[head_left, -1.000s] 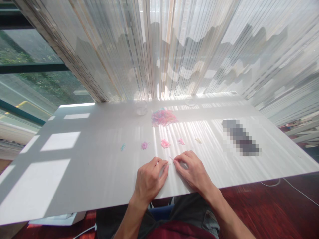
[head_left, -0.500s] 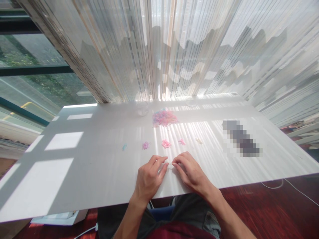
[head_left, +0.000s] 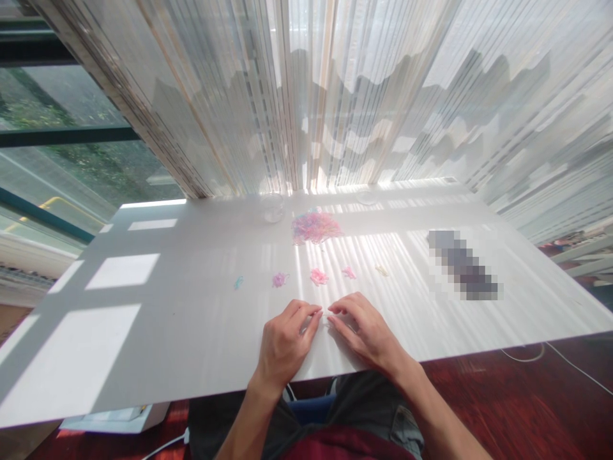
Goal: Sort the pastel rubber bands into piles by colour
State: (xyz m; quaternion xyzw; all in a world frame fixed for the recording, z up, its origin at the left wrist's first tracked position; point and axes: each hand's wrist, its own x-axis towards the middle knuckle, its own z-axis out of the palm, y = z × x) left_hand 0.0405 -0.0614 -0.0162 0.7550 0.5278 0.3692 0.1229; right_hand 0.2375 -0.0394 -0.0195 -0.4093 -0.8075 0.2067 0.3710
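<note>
My left hand (head_left: 290, 335) is over the near part of the white table, thumb and index fingertip pinched on a small pale rubber band (head_left: 326, 314), which is mostly hidden. Close beside it, my right hand (head_left: 361, 329) has its thumb and index fingertip slightly apart near the band. Beyond my hands lies a row of small rubber band groups: blue bands (head_left: 238, 282), purple bands (head_left: 280, 280), coral pink bands (head_left: 318, 276), pink bands (head_left: 349, 273) and pale yellow bands (head_left: 382, 271). Farther back spreads a larger mixed pile of rubber bands (head_left: 316, 227).
A clear round container (head_left: 273, 209) stands left of the mixed pile; a clear round piece (head_left: 368, 198) lies at the back. A blurred-out dark object (head_left: 463, 265) rests on the right. String curtains (head_left: 306, 115) hang behind the white table (head_left: 191, 345).
The right thumb and index fingertip have parted slightly from their pinch. The left fingertips have closed together around the pale band. The groups on the table lie as before.
</note>
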